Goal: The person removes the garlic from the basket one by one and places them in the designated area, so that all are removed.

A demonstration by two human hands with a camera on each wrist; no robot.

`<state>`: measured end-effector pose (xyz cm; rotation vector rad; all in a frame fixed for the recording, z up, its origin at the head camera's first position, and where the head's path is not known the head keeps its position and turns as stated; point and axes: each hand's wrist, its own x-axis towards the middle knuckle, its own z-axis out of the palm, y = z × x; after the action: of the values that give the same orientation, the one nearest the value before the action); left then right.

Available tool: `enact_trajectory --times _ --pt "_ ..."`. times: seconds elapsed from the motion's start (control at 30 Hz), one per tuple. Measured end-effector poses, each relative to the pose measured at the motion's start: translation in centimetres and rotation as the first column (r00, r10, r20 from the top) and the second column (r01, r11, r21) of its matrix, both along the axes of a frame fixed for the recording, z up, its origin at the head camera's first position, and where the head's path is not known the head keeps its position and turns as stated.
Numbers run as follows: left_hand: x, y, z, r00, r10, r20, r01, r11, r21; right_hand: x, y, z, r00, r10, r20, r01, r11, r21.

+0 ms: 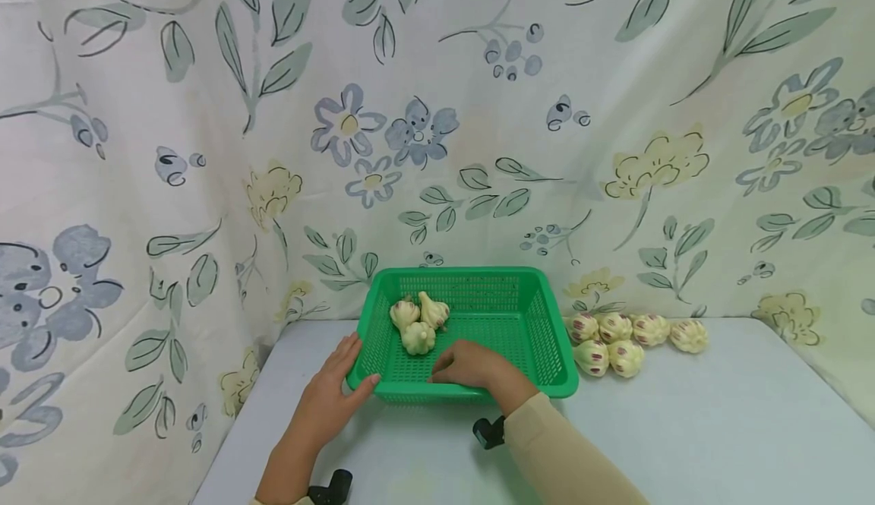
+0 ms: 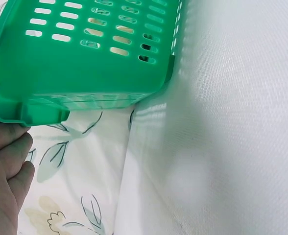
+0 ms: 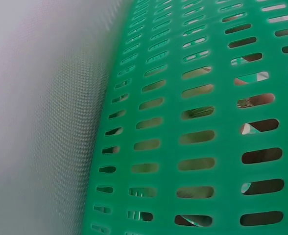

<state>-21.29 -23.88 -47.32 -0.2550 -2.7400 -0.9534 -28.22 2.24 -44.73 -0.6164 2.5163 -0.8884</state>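
A green slotted plastic basket (image 1: 465, 389) stands on the table. Inside it, towards the left, sit three garlic bulbs (image 1: 418, 338). My left hand (image 1: 326, 395) rests against its front left corner, fingers extended along the left side and thumb at the front rim; in the left wrist view the fingers (image 2: 16, 156) touch the rim's corner. My right hand (image 1: 472, 366) reaches over the front rim, fingers curled down into the basket. Through the slots in the right wrist view, a pale garlic bulb (image 3: 197, 137) shows at that hand, mostly hidden by the basket wall.
Several purple-streaked garlic bulbs (image 1: 625, 357) lie in two rows on the table just right of the basket. The white table (image 1: 690, 429) extends to the front and right. A floral cloth (image 1: 478, 209) hangs close behind the basket and along the left.
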Motion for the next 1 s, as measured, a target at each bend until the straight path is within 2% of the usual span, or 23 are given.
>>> enact_trajectory --times 0.23,0.67,0.83,1.0 --pt "0.0 0.03 -0.08 1.0 -0.002 -0.02 0.001 1.0 -0.003 -0.34 -0.15 -0.31 0.999 -0.014 -0.028 0.015 1.0 0.024" --pt "-0.04 -0.08 0.01 1.0 0.002 0.0 -0.002 1.0 -0.006 -0.41 0.14 -0.19 0.996 -0.089 -0.008 0.087 0.99 -0.108" --pt "-0.02 -0.08 -0.02 1.0 -0.002 -0.004 0.002 1.0 -0.007 -0.54 0.25 -0.21 0.996 -0.077 -0.052 0.069 0.988 -0.14" --pt "-0.04 -0.07 -0.1 1.0 -0.005 -0.007 0.005 1.0 -0.013 -0.52 0.3 -0.21 0.996 -0.08 -0.04 0.072 0.982 -0.174"
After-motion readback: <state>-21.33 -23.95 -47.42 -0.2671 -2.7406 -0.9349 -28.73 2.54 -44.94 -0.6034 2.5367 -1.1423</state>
